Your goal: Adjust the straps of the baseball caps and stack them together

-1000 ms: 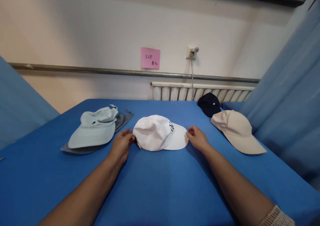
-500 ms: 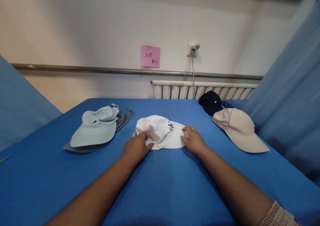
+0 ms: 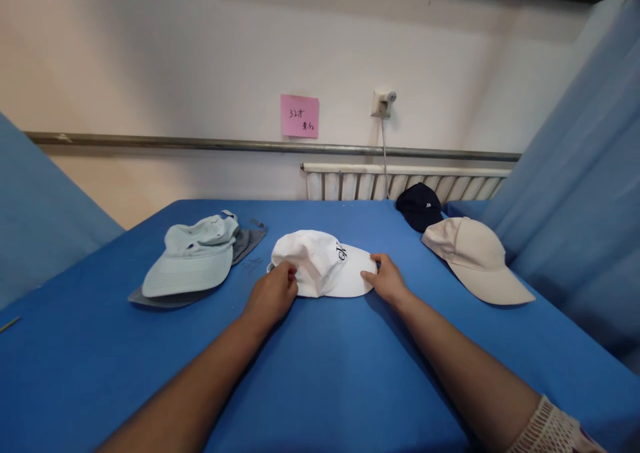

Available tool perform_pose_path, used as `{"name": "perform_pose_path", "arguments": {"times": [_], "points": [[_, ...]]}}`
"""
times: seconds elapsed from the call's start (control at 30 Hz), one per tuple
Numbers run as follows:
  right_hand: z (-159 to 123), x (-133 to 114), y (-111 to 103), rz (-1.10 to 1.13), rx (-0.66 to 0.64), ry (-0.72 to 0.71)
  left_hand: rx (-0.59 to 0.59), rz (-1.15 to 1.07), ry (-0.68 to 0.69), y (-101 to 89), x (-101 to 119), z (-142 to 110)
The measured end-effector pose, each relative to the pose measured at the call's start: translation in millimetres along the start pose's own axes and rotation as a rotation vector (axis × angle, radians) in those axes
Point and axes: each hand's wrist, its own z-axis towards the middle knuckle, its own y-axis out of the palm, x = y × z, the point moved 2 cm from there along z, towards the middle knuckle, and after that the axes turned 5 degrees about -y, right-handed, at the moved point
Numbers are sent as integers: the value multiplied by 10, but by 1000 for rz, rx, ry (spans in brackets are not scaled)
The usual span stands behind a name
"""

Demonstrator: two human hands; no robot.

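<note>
While left hand [image 3: 273,294] pinches white cap [image 3: 313,259] | right hand [image 3: 389,280] holds brim [image 3: 351,276]

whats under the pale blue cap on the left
Under the pale blue fabric baseball cap lies a grey fabric cap: its brim edge shows in front, and its strap pokes out behind. Its middle is covered, and anything between the caps can't be seen.

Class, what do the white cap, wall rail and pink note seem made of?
White cap: probably matte cloth, given its soft creases. Wall rail: likely metal, from its dull grey sheen. Pink note: seemingly matte paper, flat with handwriting.
</note>
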Motion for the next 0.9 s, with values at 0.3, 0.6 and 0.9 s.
{"name": "perform_pose_path", "arguments": {"times": [0.3,0.6,0.9], "points": [[-42,-34,9,450,-27,291,370,-229,128,-148,18,-96],[-142,-224,-16,505,-163,384,226,-110,-113,-107,-205,75],[-230,-358,-11,383,-214,359,125,-139,-208,-120,-353,198]]}}
